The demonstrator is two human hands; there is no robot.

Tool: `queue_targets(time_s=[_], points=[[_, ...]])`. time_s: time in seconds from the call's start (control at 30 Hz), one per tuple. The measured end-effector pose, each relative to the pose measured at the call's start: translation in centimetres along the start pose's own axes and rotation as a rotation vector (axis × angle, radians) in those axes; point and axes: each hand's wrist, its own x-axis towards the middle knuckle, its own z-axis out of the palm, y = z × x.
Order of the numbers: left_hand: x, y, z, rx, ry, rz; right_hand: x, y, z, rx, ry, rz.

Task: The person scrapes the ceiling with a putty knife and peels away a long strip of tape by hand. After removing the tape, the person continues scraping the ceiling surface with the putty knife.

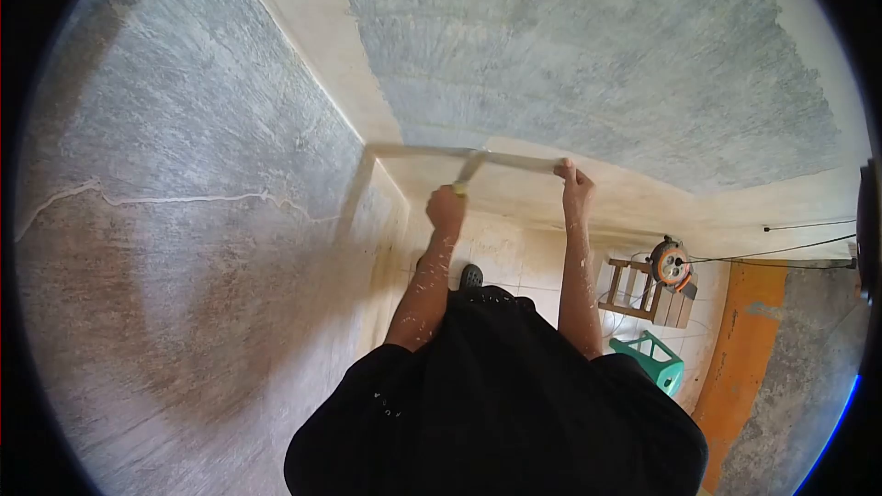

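My left hand is closed round the handle of a scraper, whose blade points up and meets a long flat strip lying along the wall. The strip runs from near the room corner towards the right. At its right end, my right hand pinches it between thumb and fingers. Above the strip the wall is rough and grey; below it the surface is smooth and cream. White flecks dot both forearms.
A cracked grey wall rises at the left. To the lower right are a wooden stool, a cable reel with black cables, a green plastic stool and an orange strip. A dark shoe shows on the tiled floor.
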Motion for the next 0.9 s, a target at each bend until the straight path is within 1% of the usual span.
queue_targets(time_s=[0.1, 0.17, 0.2, 0.23, 0.3, 0.33, 0.43, 0.5, 0.57, 0.6, 0.63, 0.7, 0.8, 0.83, 0.9], points=[[-0.8, -0.1, 0.0, 0.046, 0.016, 0.038, -0.7, -1.6, -0.4, -0.049, -0.023, 0.070], [-0.2, -0.8, -0.4, 0.071, 0.036, 0.050, -0.2, -1.0, 0.0, -0.002, -0.038, 0.040], [0.6, -1.7, -0.5, 0.059, 0.002, 0.007, -0.2, -0.6, -0.4, 0.014, -0.044, 0.029], [1.0, -2.1, -0.3, 0.099, 0.009, 0.007, 0.0, -0.3, -0.6, 0.011, -0.041, 0.038], [0.7, -1.1, 1.4, 0.144, 0.068, 0.139, 0.0, -0.1, -0.1, 0.018, -0.046, 0.062], [-0.3, -0.3, 1.4, 0.092, 0.055, 0.084, -0.2, 0.0, 0.1, 0.028, -0.034, 0.054], [-0.1, -1.0, 0.2, 0.152, 0.068, 0.153, 0.2, -0.3, 0.1, 0.013, -0.035, 0.033], [0.6, -2.2, -0.6, 0.150, 0.058, 0.086, 0.0, -0.1, -0.4, -0.029, -0.054, 0.054], [1.1, -2.5, -0.6, 0.128, 0.042, 0.047, 0.3, 0.2, 0.0, -0.002, -0.032, 0.046], [1.0, -1.5, 0.2, 0.131, 0.004, 0.046, 0.2, 0.5, 0.1, 0.006, -0.027, 0.047], [-0.1, 0.3, 0.2, 0.116, 0.008, 0.043, -0.1, 0.3, 0.0, -0.003, -0.028, 0.045], [-1.3, 0.4, 0.1, 0.086, -0.049, 0.043, -0.1, -0.1, -0.1, -0.021, -0.038, 0.038], [0.2, -1.3, -0.7, 0.153, 0.019, 0.039, 0.0, 0.0, -0.2, 0.004, -0.041, 0.014], [0.7, -2.0, -1.3, 0.088, -0.071, -0.024, 0.0, 0.1, -0.3, -0.002, -0.041, 0.029], [0.3, -1.1, -0.8, 0.033, -0.087, -0.032, 0.0, 0.0, -0.1, -0.007, -0.042, 0.052]])
